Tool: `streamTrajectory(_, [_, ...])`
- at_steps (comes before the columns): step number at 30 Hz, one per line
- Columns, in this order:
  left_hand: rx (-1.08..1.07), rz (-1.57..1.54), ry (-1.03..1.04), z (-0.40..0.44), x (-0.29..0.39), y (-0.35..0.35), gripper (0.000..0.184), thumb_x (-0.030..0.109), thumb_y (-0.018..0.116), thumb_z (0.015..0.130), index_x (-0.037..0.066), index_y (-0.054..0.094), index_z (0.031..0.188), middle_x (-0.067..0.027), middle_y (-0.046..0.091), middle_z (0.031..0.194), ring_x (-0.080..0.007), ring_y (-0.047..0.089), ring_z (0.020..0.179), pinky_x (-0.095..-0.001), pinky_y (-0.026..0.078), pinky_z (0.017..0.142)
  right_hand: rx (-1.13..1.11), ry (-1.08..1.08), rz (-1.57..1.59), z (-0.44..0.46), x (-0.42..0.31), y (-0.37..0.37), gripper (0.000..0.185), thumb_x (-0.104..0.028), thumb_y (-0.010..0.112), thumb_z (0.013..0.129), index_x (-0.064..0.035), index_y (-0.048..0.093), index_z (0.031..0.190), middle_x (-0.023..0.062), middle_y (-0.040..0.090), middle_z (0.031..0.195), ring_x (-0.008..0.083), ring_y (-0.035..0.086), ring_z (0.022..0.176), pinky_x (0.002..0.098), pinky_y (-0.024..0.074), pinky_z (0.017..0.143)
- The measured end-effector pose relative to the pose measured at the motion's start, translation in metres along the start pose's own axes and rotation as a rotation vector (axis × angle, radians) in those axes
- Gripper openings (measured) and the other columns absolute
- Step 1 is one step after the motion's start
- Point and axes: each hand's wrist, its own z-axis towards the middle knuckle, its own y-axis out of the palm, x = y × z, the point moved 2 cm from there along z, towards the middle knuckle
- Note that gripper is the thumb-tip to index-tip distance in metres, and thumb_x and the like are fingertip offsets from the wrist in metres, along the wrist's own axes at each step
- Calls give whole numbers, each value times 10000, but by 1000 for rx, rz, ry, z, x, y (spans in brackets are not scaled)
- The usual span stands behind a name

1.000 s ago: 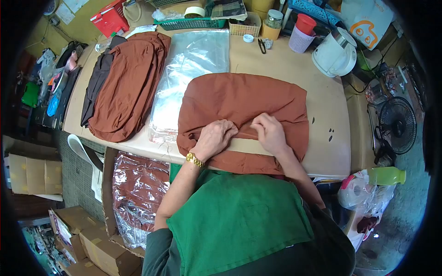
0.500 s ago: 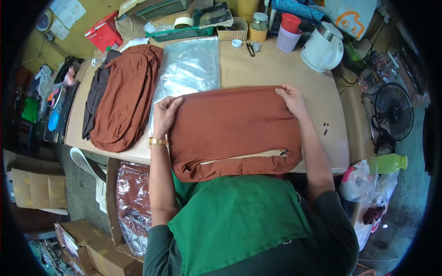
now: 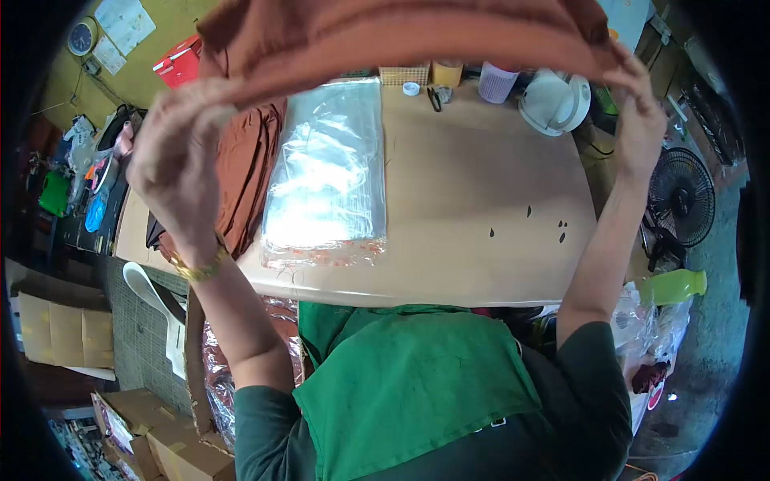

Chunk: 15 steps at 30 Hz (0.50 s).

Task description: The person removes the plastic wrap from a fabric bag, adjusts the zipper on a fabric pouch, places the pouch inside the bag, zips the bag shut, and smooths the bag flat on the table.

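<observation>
A rust-brown fabric cover (image 3: 417, 36) is stretched between my hands, raised high near the camera, and its upper part runs out of view. At its left end, my left hand (image 3: 183, 148) is closed on the lower edge; a gold watch is on that wrist. My right hand (image 3: 640, 120) pinches the opposite corner with thumb and fingers. Below the cover, a stack of clear plastic bags (image 3: 325, 176) lies on the table (image 3: 457, 176). More folded rust-brown covers (image 3: 253, 172) lie left of the bags, partly hidden behind my left hand and forearm.
At the table's back are a white kettle (image 3: 553, 104), a lilac cup (image 3: 497, 82), small thread snips (image 3: 434, 99) and a white lid (image 3: 411, 88). A fan (image 3: 682, 196) stands to the right. An open carton (image 3: 195, 353) with plastic-wrapped brown items sits at lower left.
Both hands have lifted the cover from the table's front edge up toward the camera and moved farther apart. The plastic bags and dark marks on the table are now uncovered.
</observation>
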Motion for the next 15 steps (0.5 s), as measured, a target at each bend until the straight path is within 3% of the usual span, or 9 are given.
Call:
streamTrajectory(4, [-184,125,-75,-88,-11,18,180,21,770,733,52,730,906,-71,677,832,-214,631,798,-338,498,778,-229,309,-436,-104,25,8,295,88,558,808,-28,731,1018,128,497,1391,231,475,1292,354,390,1065])
streamTrajectory(5, [-256,185,-140,-118,-12,24,173,29,776,730,60,727,893,-71,664,820,-231,626,796,-356,494,778,-303,520,-329,-137,32,12,264,76,584,800,-24,734,992,143,516,1354,249,471,1298,365,388,1065])
streamTrajectory(7, [-485,241,-288,-184,-12,28,150,45,789,724,58,711,851,-70,641,791,-260,612,794,-380,486,774,-442,561,-302,-206,45,20,295,83,618,783,-33,724,1034,149,533,1323,245,503,1256,347,419,1030])
streamTrajectory(8, [-646,235,-370,-212,-12,25,141,54,796,721,47,698,822,-69,630,773,-273,603,794,-387,482,770,-463,685,-199,-227,39,21,290,84,638,772,-32,713,1028,143,538,1307,235,522,1220,339,433,1010])
streamTrajectory(9, [-652,224,-364,-231,-9,21,141,54,796,721,47,698,822,-69,630,773,-273,603,794,-387,482,770,-480,811,-95,-242,33,22,289,86,658,762,-31,703,1022,136,543,1291,225,542,1184,332,448,989])
streamTrajectory(11, [-602,126,-720,-256,-9,17,219,97,818,693,31,665,835,-82,628,852,-297,587,842,-404,468,794,-384,798,-195,-258,29,14,245,80,686,751,-12,683,978,124,554,1248,221,564,1125,331,459,960])
streamTrajectory(12, [-609,112,-721,-254,-7,21,219,97,818,693,31,665,835,-82,628,852,-297,587,842,-404,468,794,-299,777,-284,-260,25,9,211,75,714,740,7,664,934,112,564,1205,217,585,1065,331,470,931])
streamTrajectory(14, [-397,200,-618,-242,-2,21,340,135,840,647,18,639,895,-102,617,963,-315,570,899,-430,456,823,-249,780,-334,-257,20,9,207,80,721,726,2,643,901,112,561,1145,223,587,1046,329,472,920])
streamTrajectory(15, [-420,232,-555,-240,-5,23,427,127,841,615,34,639,979,-111,598,1046,-313,558,952,-426,455,825,-202,770,-370,-251,18,12,209,86,727,713,-4,622,869,112,557,1084,229,588,1026,328,474,910])
